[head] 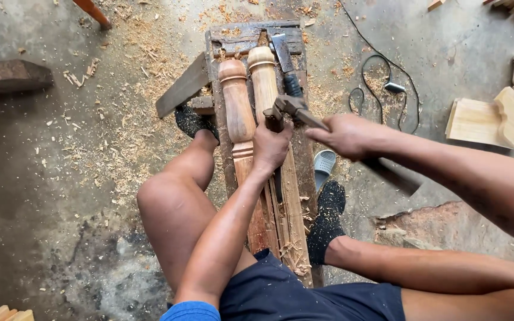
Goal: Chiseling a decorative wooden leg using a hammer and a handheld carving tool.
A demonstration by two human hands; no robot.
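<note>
Both our hands hold tight: our right hand (345,135) grips the grey metal hammer (292,108) by its handle, and our left hand (270,145) wraps a dark chisel just under the hammer head. We think we are carving the pale round wooden post (264,83) right under our grip, beside the brown round wooden post (237,107). Next comes a careful tap, we guess.

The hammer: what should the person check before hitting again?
1. Right hand grips the hammer handle: ok.
2. Left hand holds a chisel on the pale post: ok, but its tip is hidden.
3. Left hand's fingers clear of the hammer head: not ok, they sit right beside it.
4. Posts steady on the bench: cannot tell; legs straddle it.
5. Feet protected: not ok, socks only, among shavings.
6. Spare tool out of the way: ok, it lies farther up the bench.
</note>
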